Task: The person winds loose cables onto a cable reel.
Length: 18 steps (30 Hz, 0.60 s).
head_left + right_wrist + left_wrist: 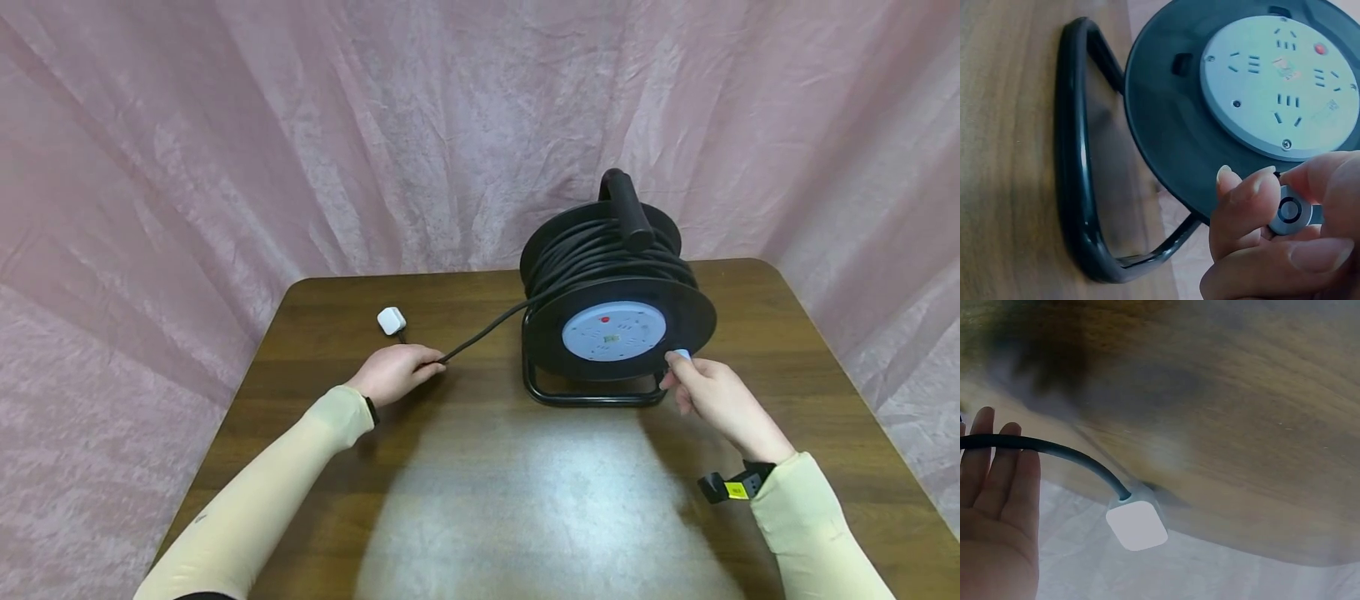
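A black cable reel (547, 342) stands on the right side of the table, its round pale socket panel (614, 331) facing the front. My right hand (712, 396) is at the lower right of the reel's front disc. In the right wrist view, its thumb and fingers pinch a small grey crank knob (1291, 211). From the wound coils, the black cable (487, 329) runs left to my left hand (397, 373), which holds it near its end. Across the left fingers (1022, 481) the cable curves to a white plug (1138, 525), which hangs beyond them.
The wooden table (480, 500) has rounded far corners. A pink curtain (420, 133) hangs behind it and on both sides. The reel has a black tube frame (1074, 156) below and a carrying handle (630, 212) on top. A black wrist strap (757, 479) circles the right wrist.
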Each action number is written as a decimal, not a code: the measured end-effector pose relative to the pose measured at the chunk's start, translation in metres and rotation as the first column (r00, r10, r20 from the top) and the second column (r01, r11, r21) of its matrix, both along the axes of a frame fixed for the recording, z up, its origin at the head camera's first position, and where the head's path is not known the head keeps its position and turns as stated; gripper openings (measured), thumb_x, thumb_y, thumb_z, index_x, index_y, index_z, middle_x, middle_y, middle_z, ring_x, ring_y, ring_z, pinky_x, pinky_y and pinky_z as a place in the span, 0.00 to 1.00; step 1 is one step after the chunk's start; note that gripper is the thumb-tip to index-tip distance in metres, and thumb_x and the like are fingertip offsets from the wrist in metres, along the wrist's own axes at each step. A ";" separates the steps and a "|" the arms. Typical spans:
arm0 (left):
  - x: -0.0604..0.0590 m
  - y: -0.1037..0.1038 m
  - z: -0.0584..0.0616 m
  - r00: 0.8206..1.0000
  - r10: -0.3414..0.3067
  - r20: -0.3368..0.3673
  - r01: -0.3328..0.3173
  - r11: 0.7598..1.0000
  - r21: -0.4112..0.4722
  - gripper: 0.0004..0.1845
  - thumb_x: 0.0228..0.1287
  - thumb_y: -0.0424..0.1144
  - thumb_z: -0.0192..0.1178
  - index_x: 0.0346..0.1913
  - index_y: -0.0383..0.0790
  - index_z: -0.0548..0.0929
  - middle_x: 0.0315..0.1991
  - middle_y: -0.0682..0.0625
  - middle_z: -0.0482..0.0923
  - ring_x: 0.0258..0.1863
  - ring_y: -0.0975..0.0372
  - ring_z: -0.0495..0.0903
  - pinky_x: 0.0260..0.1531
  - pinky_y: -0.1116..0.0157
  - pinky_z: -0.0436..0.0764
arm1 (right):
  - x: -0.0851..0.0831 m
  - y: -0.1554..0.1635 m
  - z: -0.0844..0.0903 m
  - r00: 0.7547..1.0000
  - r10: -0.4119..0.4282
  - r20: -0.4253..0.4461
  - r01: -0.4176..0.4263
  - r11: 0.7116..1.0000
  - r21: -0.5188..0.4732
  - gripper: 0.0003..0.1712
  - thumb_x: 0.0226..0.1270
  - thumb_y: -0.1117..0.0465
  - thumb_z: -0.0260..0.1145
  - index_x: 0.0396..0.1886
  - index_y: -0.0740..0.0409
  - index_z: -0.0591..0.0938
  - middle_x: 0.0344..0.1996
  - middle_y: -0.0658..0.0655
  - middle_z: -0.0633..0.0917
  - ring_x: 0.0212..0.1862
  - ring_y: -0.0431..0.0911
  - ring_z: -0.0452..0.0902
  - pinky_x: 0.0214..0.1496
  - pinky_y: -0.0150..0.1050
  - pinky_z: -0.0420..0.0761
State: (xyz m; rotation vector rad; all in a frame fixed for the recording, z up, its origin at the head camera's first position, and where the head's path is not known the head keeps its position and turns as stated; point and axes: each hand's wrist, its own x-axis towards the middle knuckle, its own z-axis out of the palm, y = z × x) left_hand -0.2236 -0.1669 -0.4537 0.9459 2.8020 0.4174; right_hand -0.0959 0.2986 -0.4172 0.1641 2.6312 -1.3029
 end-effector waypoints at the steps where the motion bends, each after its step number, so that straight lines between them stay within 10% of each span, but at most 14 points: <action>1: 0.000 -0.001 -0.001 1.000 0.001 -0.005 -0.001 1.000 0.002 0.13 0.76 0.46 0.62 0.56 0.48 0.88 0.48 0.55 0.88 0.47 0.61 0.86 0.48 0.55 0.83 | -0.001 -0.001 -0.002 1.000 0.004 0.000 -0.004 1.000 -0.001 0.39 0.82 0.34 0.43 0.39 0.65 0.82 0.19 0.55 0.79 0.27 0.50 0.71 0.34 0.40 0.70; 18: 0.002 0.005 0.003 0.999 0.015 -0.032 -0.014 1.000 0.020 0.13 0.77 0.46 0.61 0.56 0.48 0.87 0.48 0.56 0.87 0.46 0.62 0.86 0.45 0.55 0.84 | -0.005 -0.010 -0.016 0.999 0.017 0.049 -0.017 1.000 -0.006 0.40 0.82 0.34 0.44 0.40 0.66 0.82 0.17 0.53 0.78 0.24 0.47 0.68 0.30 0.40 0.68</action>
